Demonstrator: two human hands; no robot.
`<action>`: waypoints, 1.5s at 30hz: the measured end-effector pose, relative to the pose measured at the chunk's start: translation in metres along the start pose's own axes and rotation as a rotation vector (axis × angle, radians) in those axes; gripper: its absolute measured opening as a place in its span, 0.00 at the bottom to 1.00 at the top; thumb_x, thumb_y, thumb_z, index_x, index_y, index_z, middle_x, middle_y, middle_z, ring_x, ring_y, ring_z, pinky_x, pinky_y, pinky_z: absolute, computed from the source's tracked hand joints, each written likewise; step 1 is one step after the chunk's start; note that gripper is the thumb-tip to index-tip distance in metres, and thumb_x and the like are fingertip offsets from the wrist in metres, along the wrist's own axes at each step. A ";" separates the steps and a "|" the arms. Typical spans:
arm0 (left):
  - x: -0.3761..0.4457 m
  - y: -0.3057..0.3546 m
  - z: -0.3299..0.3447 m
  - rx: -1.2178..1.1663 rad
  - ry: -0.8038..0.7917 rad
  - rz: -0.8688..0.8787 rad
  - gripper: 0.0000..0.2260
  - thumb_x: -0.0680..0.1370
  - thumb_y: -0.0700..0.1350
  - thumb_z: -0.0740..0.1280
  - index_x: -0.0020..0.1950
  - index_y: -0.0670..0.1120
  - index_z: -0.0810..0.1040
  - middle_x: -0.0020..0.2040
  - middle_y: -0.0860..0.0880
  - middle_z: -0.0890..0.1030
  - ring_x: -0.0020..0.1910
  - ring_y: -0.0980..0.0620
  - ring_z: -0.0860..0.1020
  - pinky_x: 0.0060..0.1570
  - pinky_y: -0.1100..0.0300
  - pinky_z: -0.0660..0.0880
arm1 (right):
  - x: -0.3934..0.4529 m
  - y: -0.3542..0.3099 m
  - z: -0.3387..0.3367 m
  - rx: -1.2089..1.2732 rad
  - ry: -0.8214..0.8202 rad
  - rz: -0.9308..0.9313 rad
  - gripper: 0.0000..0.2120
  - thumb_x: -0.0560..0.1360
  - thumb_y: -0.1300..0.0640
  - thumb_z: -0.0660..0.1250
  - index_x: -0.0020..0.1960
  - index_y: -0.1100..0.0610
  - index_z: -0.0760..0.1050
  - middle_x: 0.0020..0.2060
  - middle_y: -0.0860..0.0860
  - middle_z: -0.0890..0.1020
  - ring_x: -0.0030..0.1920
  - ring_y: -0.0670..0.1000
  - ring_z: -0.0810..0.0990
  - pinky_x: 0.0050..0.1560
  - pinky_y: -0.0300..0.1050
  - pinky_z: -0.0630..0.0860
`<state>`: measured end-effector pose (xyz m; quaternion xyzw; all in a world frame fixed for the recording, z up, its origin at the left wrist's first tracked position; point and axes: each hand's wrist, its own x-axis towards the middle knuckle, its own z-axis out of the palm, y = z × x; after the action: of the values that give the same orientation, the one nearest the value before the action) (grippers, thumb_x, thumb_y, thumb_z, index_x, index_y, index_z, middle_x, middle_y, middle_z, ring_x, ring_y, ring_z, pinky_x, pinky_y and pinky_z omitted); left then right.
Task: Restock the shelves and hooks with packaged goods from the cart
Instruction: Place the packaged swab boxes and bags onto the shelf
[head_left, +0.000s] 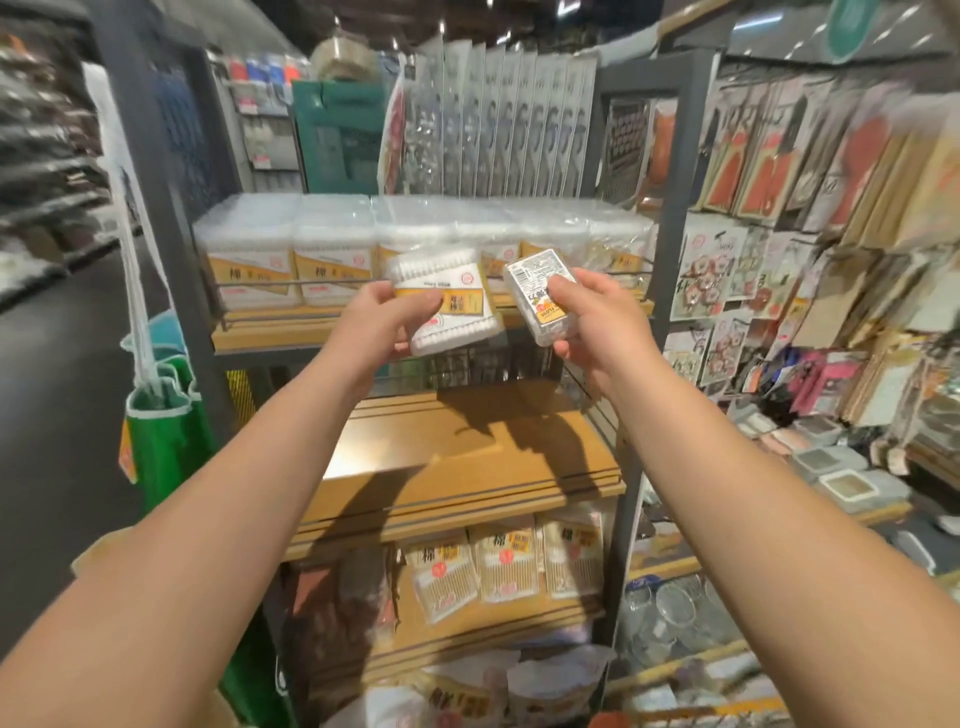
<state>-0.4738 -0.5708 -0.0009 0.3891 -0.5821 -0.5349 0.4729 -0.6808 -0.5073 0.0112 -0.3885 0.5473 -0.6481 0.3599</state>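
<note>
Two bare forearms reach out from the bottom corners toward a narrow shelving unit. Off to the left, green tote bags (161, 431) hang by white cords from the dark upright. Next along, the left hand (387, 317) is closed round a clear box of white cotton swabs (452, 301) with an orange label, thumb on the front and fingers underneath, the box tilted. Just beside it, the right hand (597, 322) pinches a smaller clear box (540, 301) with a printed white sticker, also tilted. Both boxes are held in front of the upper shelf (270, 332), where a row of larger swab packs (291, 260) sits behind a wire rail. Below the hands the middle wooden shelf (467, 467) is bare. On the right, carded goods (810, 171) crowd the hooks.
</note>
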 end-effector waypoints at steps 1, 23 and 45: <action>-0.001 0.002 -0.001 0.012 -0.014 0.011 0.33 0.71 0.51 0.75 0.71 0.41 0.67 0.61 0.46 0.80 0.53 0.51 0.83 0.48 0.54 0.79 | 0.003 -0.005 0.000 0.002 0.001 -0.010 0.18 0.77 0.53 0.69 0.66 0.54 0.74 0.54 0.52 0.83 0.40 0.50 0.82 0.24 0.35 0.72; 0.154 0.099 0.007 0.230 -0.143 0.193 0.28 0.74 0.35 0.73 0.69 0.46 0.63 0.61 0.43 0.78 0.56 0.47 0.81 0.51 0.56 0.81 | 0.089 -0.066 0.005 -0.072 0.093 -0.061 0.05 0.78 0.54 0.68 0.51 0.54 0.76 0.43 0.50 0.80 0.37 0.48 0.77 0.29 0.39 0.73; 0.093 0.069 0.047 0.548 -0.461 0.440 0.30 0.71 0.57 0.72 0.70 0.59 0.67 0.71 0.52 0.71 0.61 0.54 0.74 0.63 0.53 0.73 | 0.064 -0.057 0.001 0.022 -0.064 0.133 0.11 0.77 0.48 0.69 0.50 0.56 0.77 0.37 0.51 0.82 0.29 0.46 0.75 0.19 0.34 0.65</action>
<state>-0.5390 -0.6392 0.0805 0.2369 -0.8627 -0.3196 0.3123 -0.7099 -0.5566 0.0752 -0.3678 0.5529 -0.6161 0.4236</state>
